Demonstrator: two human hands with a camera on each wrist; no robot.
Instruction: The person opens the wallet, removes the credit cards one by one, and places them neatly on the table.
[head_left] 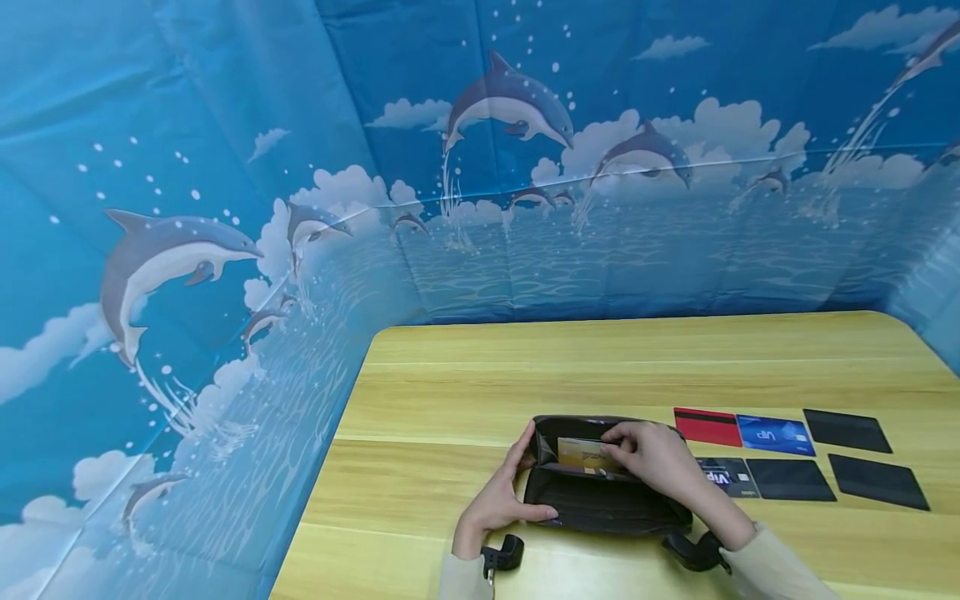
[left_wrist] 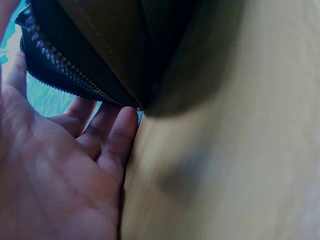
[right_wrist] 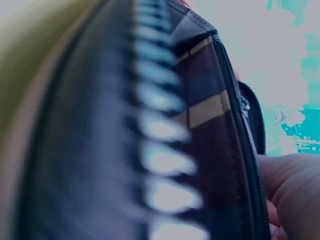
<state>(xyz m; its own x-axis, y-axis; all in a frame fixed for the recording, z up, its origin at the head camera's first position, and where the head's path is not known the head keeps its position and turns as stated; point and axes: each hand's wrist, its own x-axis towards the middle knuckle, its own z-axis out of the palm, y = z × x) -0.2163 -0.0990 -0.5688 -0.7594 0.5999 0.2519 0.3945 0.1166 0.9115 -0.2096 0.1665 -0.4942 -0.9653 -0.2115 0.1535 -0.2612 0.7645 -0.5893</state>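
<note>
A dark zip-around wallet [head_left: 607, 504] lies unfolded on the table in the head view. My left hand [head_left: 497, 497] grips its left end, thumb along the front and fingers behind. A gold card [head_left: 579, 453] sits partly inside the wallet's rear compartment. Thumb and fingers of my right hand [head_left: 660, 457] pinch the card's right part; its lower edge is hidden in the wallet. The left wrist view has the left hand's fingers [left_wrist: 117, 135] under the zipper edge [left_wrist: 70, 75]. Blurred zipper teeth [right_wrist: 162, 125] fill much of the right wrist view, with the right hand [right_wrist: 295, 192] beyond.
Right of the wallet lie a red card [head_left: 705, 427], a blue VIP card [head_left: 775, 435], a dark Vip card [head_left: 731, 477] and several black cards [head_left: 791, 480] on the wooden table [head_left: 420, 400]. A dolphin-print sheet [head_left: 480, 250] hangs behind the table and on its left side.
</note>
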